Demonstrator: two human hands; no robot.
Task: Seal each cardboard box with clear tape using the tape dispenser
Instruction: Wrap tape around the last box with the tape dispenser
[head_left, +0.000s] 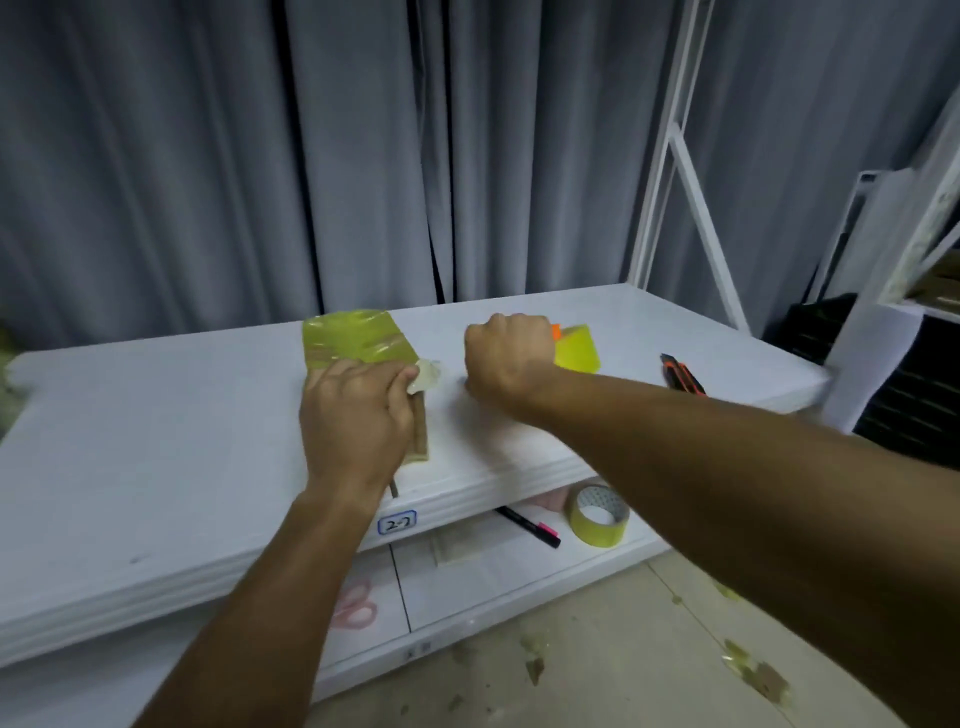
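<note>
A flat cardboard box (358, 338), its top covered in shiny yellowish tape, lies on the white shelf top (156, 441). My left hand (353, 421) rests on the box's near end and pinches a crumpled whitish end of tape (427, 375) at the box's right edge. To the right, my right hand (509, 358) grips the tape dispenser (575, 348), whose yellow roll and orange part stick out past my fist. The rest of the dispenser is hidden by my hand.
An orange and black utility knife (683, 375) lies on the shelf top at the right. On the lower shelf sit a spare tape roll (597, 515), a black marker (527, 526) and pink scissors (356, 608). Grey curtains hang behind; a white rack (675, 156) stands at right.
</note>
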